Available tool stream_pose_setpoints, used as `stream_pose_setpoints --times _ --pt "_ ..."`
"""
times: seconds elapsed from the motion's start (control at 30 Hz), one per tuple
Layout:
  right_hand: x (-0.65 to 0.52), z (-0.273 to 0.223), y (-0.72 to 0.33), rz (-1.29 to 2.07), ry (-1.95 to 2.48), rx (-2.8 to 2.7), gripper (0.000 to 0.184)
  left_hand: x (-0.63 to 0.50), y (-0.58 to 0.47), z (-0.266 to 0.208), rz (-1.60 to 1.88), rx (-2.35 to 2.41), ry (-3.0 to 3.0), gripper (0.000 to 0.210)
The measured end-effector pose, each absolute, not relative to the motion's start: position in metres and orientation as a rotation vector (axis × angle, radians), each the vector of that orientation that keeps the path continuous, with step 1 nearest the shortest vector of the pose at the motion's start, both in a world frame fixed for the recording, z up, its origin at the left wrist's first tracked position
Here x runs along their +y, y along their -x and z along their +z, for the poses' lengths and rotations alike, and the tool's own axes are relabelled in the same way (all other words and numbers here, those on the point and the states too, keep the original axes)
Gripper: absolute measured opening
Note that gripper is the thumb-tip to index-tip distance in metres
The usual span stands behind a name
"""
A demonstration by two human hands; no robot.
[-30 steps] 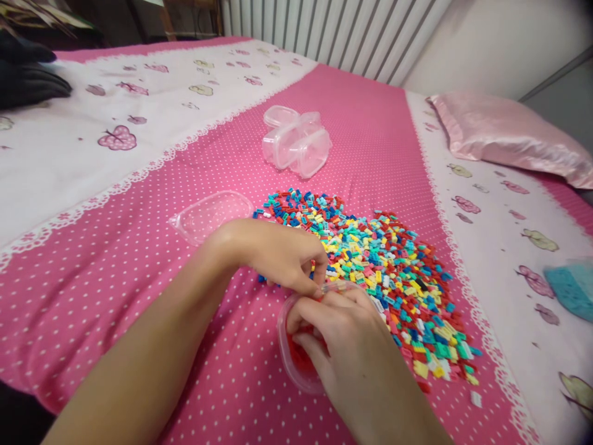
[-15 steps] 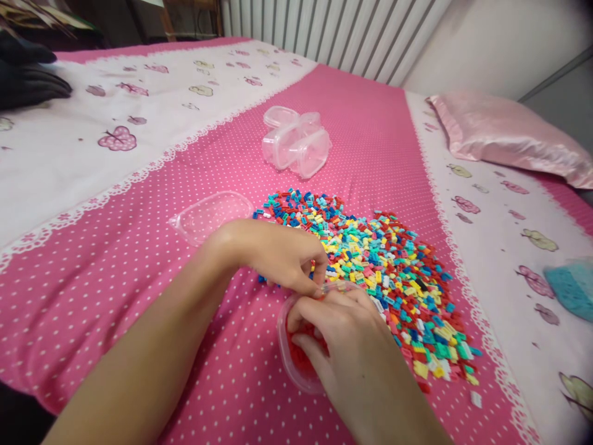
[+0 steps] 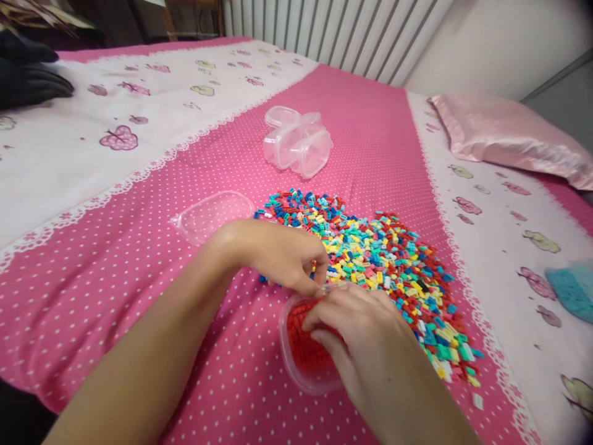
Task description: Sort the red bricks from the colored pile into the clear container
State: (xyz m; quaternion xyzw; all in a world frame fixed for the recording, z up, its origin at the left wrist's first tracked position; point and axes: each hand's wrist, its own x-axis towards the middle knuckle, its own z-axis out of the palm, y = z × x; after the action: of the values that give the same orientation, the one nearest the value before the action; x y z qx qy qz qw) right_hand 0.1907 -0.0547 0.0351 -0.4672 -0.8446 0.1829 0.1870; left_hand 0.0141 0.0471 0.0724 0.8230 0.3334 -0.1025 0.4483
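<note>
A clear plastic container [image 3: 288, 364] holding red toy bricks [image 3: 306, 346] stands low in the middle of the view. Its far rim is pinched between the thumb and fingers of my left hand [image 3: 282, 253]. My right hand [image 3: 361, 327] lies over the container's right side, fingers curled close together above the red bricks; whatever is between the fingertips is hidden. Just beyond both hands spreads a large pile of mixed small toy bricks [image 3: 380, 253] in blue, yellow, green, red and white.
Several clear plastic containers [image 3: 296, 148] sit farther back on the pink dotted bedspread [image 3: 370, 142]. A clear lid [image 3: 215, 213] lies behind my left wrist. At right are a pink pillow [image 3: 504, 133] and a teal item [image 3: 574, 290]. A black-gloved hand [image 3: 34, 77] rests at far left.
My right hand has shifted a little to the right over the container, uncovering more of the red bricks. My left hand stays at the rim.
</note>
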Motion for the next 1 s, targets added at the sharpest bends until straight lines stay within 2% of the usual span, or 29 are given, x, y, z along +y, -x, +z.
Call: stream_pose_setpoints --times 0.13,0.3,0.53,1.0 --pt "-0.056 0.033 -0.193 0.443 1.281 -2.503 0.027 0.047 -0.014 0.072 -0.252 0.822 -2.04 0.011" --pt "-0.06 0.014 -0.188 0.293 1.266 -2.373 0.03 0.047 -0.015 0.073 -0.266 0.832 -2.067 0.013" --pt "-0.059 0.032 -0.195 0.583 1.22 -2.49 0.028 0.047 -0.015 0.074 -0.283 0.836 -2.062 0.013" --pt "-0.057 0.03 -0.202 0.653 1.167 -2.501 0.032 0.046 -0.016 0.074 -0.272 0.851 -2.075 0.013"
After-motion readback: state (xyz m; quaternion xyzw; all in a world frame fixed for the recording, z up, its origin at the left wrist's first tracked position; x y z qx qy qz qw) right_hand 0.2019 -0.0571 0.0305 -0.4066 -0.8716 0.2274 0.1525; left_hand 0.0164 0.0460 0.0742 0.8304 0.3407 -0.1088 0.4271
